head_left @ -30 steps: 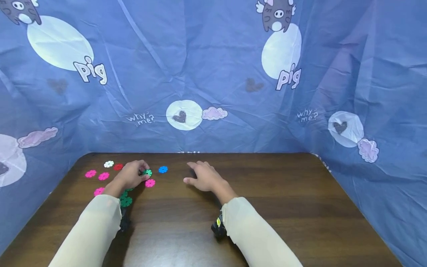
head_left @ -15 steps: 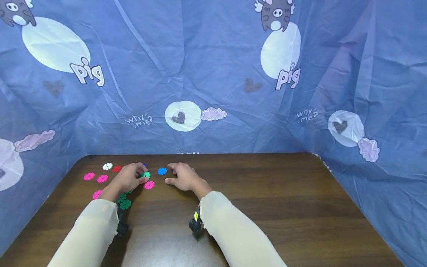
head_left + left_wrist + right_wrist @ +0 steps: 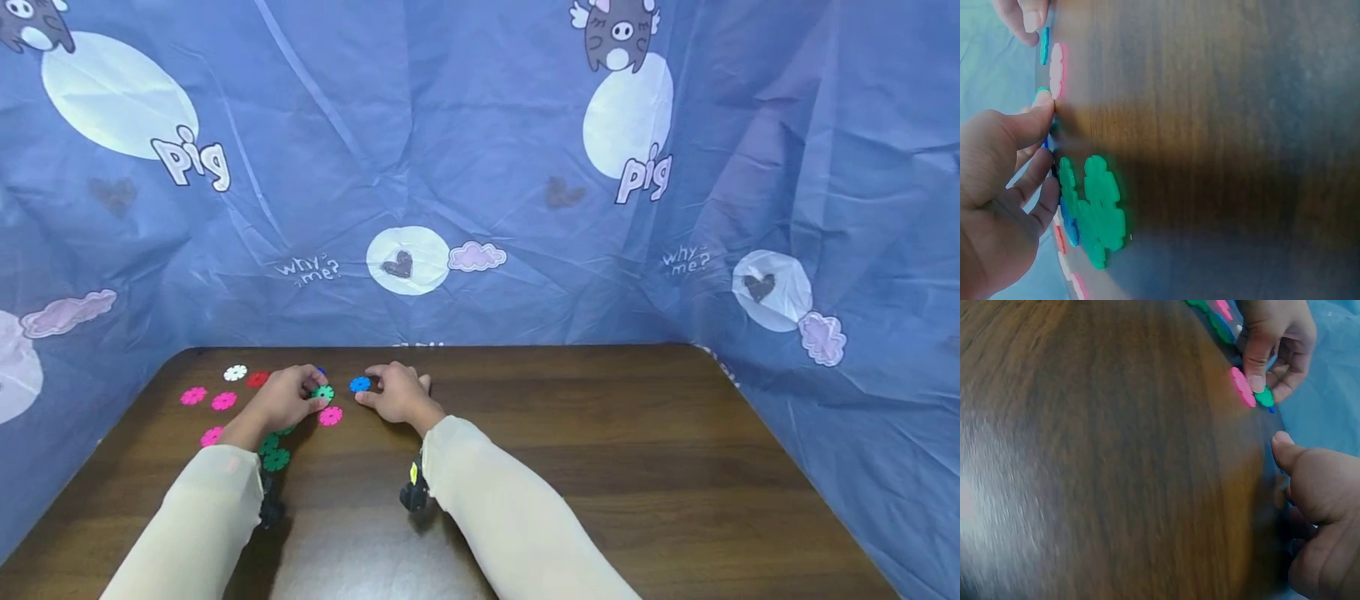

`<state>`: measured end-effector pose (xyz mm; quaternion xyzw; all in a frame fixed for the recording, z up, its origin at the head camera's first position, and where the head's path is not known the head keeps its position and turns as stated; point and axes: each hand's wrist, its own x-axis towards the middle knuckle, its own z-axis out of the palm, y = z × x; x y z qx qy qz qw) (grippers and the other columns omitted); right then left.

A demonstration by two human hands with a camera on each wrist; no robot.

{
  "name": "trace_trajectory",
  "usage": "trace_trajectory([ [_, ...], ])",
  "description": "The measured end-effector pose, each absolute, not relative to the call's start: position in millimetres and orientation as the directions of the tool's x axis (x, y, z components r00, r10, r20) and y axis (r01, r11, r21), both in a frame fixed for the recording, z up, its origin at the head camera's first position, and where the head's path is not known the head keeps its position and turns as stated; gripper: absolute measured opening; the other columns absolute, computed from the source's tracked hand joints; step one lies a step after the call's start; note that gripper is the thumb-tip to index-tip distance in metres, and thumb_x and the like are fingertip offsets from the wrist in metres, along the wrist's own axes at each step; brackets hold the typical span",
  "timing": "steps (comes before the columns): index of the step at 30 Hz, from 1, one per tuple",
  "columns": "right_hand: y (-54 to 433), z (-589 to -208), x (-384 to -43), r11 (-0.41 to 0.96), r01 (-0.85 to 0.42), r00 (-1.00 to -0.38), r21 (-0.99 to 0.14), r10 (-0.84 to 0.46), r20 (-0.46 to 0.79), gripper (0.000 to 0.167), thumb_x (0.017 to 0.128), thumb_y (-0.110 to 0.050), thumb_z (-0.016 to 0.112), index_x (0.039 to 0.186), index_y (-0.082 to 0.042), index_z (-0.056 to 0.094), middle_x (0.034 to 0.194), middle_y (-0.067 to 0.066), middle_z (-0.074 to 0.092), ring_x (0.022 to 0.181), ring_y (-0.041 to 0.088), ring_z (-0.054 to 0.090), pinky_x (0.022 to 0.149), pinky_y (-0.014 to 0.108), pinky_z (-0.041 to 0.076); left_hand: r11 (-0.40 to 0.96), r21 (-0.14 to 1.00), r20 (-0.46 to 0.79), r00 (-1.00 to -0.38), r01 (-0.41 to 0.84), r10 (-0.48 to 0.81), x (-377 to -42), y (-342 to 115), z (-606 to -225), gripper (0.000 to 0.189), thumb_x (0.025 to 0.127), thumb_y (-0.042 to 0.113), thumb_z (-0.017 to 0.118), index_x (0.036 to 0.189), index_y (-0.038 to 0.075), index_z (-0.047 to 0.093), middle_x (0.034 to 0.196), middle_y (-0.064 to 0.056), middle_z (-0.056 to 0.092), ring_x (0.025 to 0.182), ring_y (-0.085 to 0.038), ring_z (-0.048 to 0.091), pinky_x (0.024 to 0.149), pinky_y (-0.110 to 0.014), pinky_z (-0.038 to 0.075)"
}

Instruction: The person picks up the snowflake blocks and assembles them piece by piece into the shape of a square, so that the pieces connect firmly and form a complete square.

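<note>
My left hand pinches a green snowflake-shaped plastic disc between thumb and fingers, low over the table. A pink disc lies just in front of that grip. My right hand reaches in from the right, thumb and index finger spread around a blue disc. Its thumb is at the disc's near edge, and the index finger looks apart from the far edge. From the left wrist, the blue disc appears edge-on beside the right fingertips. Another dark blue disc is mostly hidden behind my left hand.
Several green discs lie beneath my left wrist, some overlapping. Left of that hand are pink discs, a red disc and a white disc. The brown wooden table ends at a blue printed curtain.
My right hand has moved left across the table to the blue disc, with its thumb and index finger now around it. The left hand keeps its pinch on the green disc, nearly still.
</note>
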<state>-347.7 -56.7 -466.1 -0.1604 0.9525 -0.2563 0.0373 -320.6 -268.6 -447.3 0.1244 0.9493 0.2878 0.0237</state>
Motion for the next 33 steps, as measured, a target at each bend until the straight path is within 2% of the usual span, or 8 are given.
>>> trace_trajectory([
  [4,-62.4,-469.3,-346.0,0.839,-0.25,-0.963,-0.483,-0.267,0.034,0.041,0.096,-0.05,0.068,0.134,-0.036,0.067,0.105,-0.015,0.067,0.104,0.016,0.057,0.086,0.041,0.035,0.804,0.555,0.017,-0.97,0.212,0.244,-319.7,-265.4,-448.5,0.02,0.094,0.008,0.073,0.109,-0.002,0.064,0.103,-0.02,0.067,0.098,-0.038,0.064,0.087,-0.055,0.053],
  [8,-71.1,-468.8,-343.3,0.856,-0.189,-0.98,-0.481,-0.196,0.037,0.03,0.095,-0.048,0.071,0.124,-0.04,0.073,0.117,-0.02,0.07,0.108,0.019,0.06,0.084,0.04,0.035,0.807,0.552,0.011,-0.97,0.209,0.243,-318.5,-268.7,-450.2,0.021,0.094,0.008,0.074,0.108,-0.003,0.064,0.102,-0.018,0.067,0.095,-0.036,0.064,0.086,-0.053,0.053],
  [14,-73.5,-460.2,-343.7,0.825,-0.066,-0.994,-0.562,-0.101,-0.033,0.015,0.09,-0.041,0.079,0.104,-0.037,0.074,0.095,-0.019,0.067,0.104,0.019,0.058,0.083,0.039,0.032,0.796,0.562,0.027,-0.967,0.224,0.254,-320.5,-267.8,-448.9,0.02,0.093,0.008,0.074,0.107,-0.002,0.064,0.101,-0.018,0.067,0.094,-0.035,0.064,0.085,-0.053,0.053],
  [18,-70.9,-457.4,-347.3,0.789,-0.031,-0.996,-0.613,-0.075,-0.046,0.019,0.085,-0.034,0.085,0.092,-0.03,0.069,0.081,-0.017,0.062,0.095,0.015,0.058,0.086,0.041,0.032,0.795,0.563,0.024,-0.967,0.224,0.255,-322.2,-266.2,-446.2,0.02,0.093,0.007,0.075,0.107,-0.003,0.064,0.099,-0.018,0.066,0.092,-0.034,0.064,0.084,-0.052,0.053],
  [22,-65.6,-458.3,-349.6,0.729,-0.062,-0.997,-0.682,-0.082,0.003,0.023,0.084,-0.029,0.086,0.083,-0.025,0.064,0.073,-0.016,0.06,0.079,0.007,0.056,0.086,0.042,0.033,0.79,0.572,0.026,-0.968,0.219,0.25,-323.0,-264.7,-445.8,0.02,0.092,0.007,0.076,0.106,-0.002,0.065,0.099,-0.017,0.067,0.092,-0.033,0.064,0.084,-0.051,0.053],
  [26,-56.0,-458.2,-351.2,0.666,-0.129,-0.99,-0.735,-0.131,0.055,0.022,0.086,-0.025,0.085,0.078,-0.023,0.065,0.071,-0.015,0.062,0.072,0.004,0.055,0.082,0.038,0.035,0.755,0.614,0.061,-0.968,0.229,0.244,-323.0,-265.0,-447.0,0.02,0.089,0.005,0.078,0.104,-0.002,0.066,0.097,-0.016,0.068,0.091,-0.032,0.067,0.083,-0.048,0.055],
  [29,-46.8,-455.6,-353.3,0.608,-0.191,-0.976,-0.77,-0.2,0.084,0.017,0.087,-0.02,0.084,0.08,-0.018,0.068,0.073,-0.011,0.064,0.071,0.003,0.055,0.078,0.03,0.041,0.73,0.652,0.07,-0.975,0.205,0.212,-321.1,-266.9,-446.8,0.018,0.091,0.004,0.075,0.106,-0.003,0.068,0.096,-0.015,0.069,0.091,-0.031,0.068,0.08,-0.043,0.055],
  [33,-33.8,-447.2,-355.4,0.529,-0.269,-0.949,-0.805,-0.288,0.128,0.012,0.088,-0.012,0.082,0.086,-0.01,0.07,0.076,-0.005,0.066,0.07,0.004,0.057,0.066,0.02,0.047,0.697,0.702,0.054,-0.987,0.145,0.15,-317.3,-267.8,-445.1,0.021,0.095,0.006,0.071,0.112,-0.006,0.068,0.098,-0.015,0.07,0.094,-0.028,0.067,0.076,-0.034,0.053],
])
